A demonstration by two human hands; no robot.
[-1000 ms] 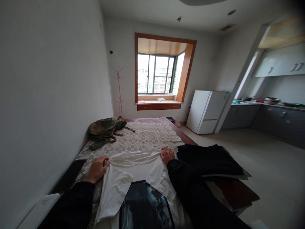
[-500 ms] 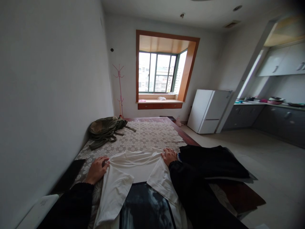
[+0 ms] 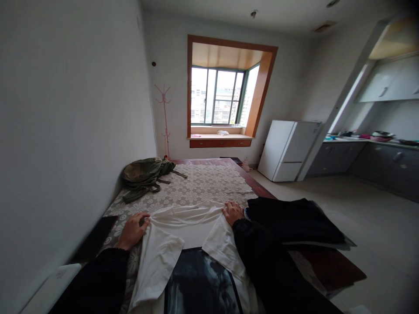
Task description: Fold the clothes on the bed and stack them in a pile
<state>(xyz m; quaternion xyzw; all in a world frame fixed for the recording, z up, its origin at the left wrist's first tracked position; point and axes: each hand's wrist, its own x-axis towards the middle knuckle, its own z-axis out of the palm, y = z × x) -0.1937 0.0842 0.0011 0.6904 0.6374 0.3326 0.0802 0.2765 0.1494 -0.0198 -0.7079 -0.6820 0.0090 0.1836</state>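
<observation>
A white T-shirt (image 3: 193,214) with a large dark print lies spread out on a bed, its collar pointing away from me and both sleeves folded inward over the front. My left hand (image 3: 134,230) pinches the shirt's left shoulder edge between curled fingers and thumb. At the opposite shoulder, my right hand (image 3: 233,213) has its fingers bent over the cloth, the thumb side hidden. Right beside that hand is a pile of folded black clothes (image 3: 294,220). The lower part of the shirt runs out of view below.
A patterned cover lies over the bed (image 3: 209,179), with a green backpack (image 3: 147,172) by the left wall. A dark flat object (image 3: 94,237) and a white box-like thing (image 3: 54,285) are at the near left. Beyond stand a pink coat rack (image 3: 164,117) and a white fridge (image 3: 288,150).
The camera view has tilted slightly downward in the room, shifting the background a little. Both hands stay at the shirt's shoulders, and the shirt lies as before.
</observation>
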